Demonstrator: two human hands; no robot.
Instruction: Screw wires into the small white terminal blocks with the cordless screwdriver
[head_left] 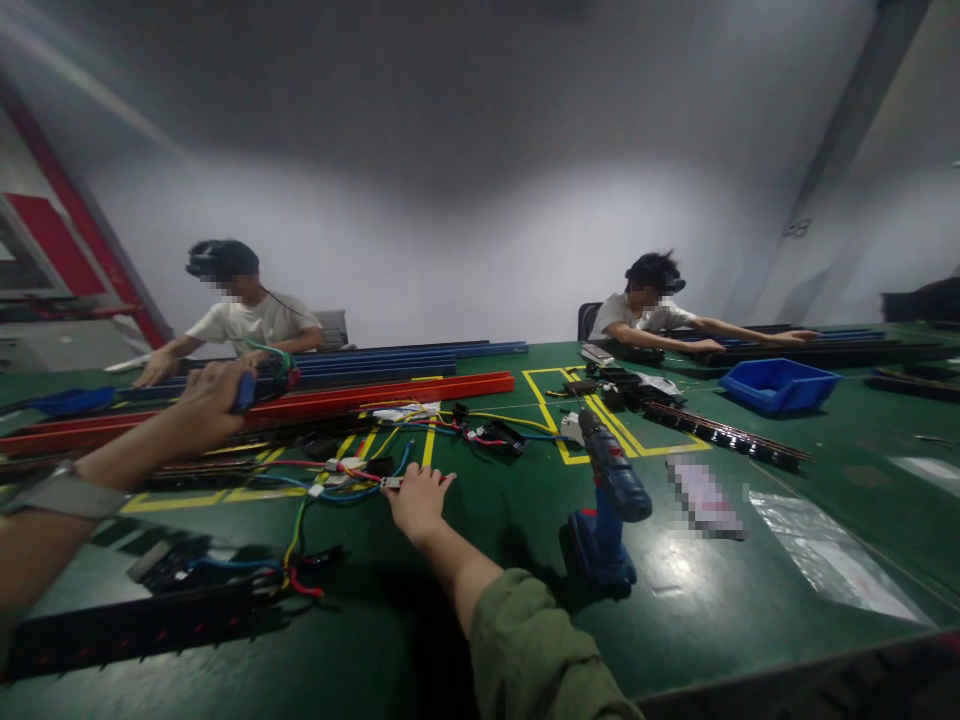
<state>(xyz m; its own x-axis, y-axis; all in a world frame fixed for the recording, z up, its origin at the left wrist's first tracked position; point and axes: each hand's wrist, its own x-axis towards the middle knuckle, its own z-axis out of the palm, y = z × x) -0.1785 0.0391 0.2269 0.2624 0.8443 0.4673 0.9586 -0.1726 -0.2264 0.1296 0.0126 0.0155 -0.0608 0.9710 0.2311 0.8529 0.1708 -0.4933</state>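
My right hand (420, 500) pinches a small pale connector (391, 483) over the green surface (330, 665), its long axis pointing left toward coloured wires (366, 493), while my left hand (206, 402), raised farther leftward, grips a blue object (244, 391).

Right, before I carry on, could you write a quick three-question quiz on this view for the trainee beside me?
1. True or false: the cordless drill lies flat on its side.
2. What is the wearer's right hand touching? A: the drill; B: a small wire connector; C: a plastic bin.
3. Fill in: the wearer's left hand grips a ____ object.

Key: 1 false, it stands upright; 2 B; 3 blue.
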